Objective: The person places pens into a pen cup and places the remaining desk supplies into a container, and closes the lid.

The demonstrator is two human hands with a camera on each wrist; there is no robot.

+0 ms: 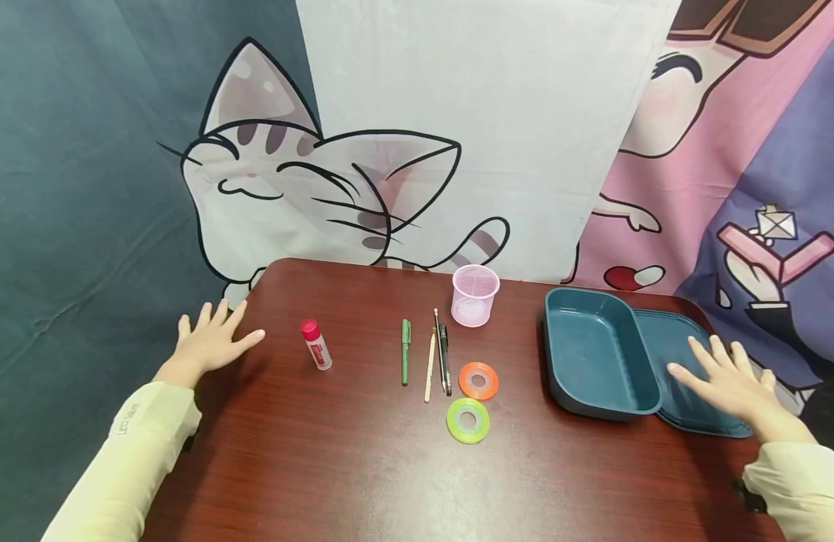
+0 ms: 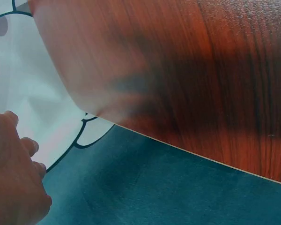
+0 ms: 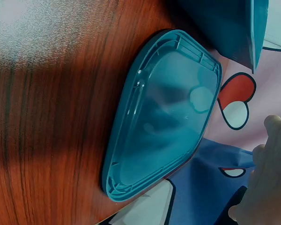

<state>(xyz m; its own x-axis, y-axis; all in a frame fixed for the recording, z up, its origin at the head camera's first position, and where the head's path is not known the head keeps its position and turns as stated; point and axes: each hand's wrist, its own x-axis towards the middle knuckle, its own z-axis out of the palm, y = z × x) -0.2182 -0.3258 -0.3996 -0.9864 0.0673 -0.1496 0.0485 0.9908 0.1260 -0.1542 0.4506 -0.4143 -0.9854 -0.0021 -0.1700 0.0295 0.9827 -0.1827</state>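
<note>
My left hand (image 1: 209, 342) is held over the table's left edge with its fingers spread and nothing in them. Nearest to it is a glue stick (image 1: 317, 345) with a red cap. On the right, my right hand (image 1: 728, 380) hovers above a teal lid (image 3: 164, 112), fingers spread, holding nothing. Left of that lid stands a teal box (image 1: 596, 354) without a cover. Toward the middle lie a green pen (image 1: 406, 352), a thin pale stick (image 1: 430, 366), a pencil (image 1: 440, 350) and a black pen (image 1: 445, 361).
A pink mesh cup (image 1: 475, 295) stands at the back of the brown table (image 1: 336, 467). An orange tape roll (image 1: 478, 381) and a yellow-green tape roll (image 1: 467, 421) lie in front of it. Cloth printed with cartoons (image 1: 288, 196) hangs behind the table.
</note>
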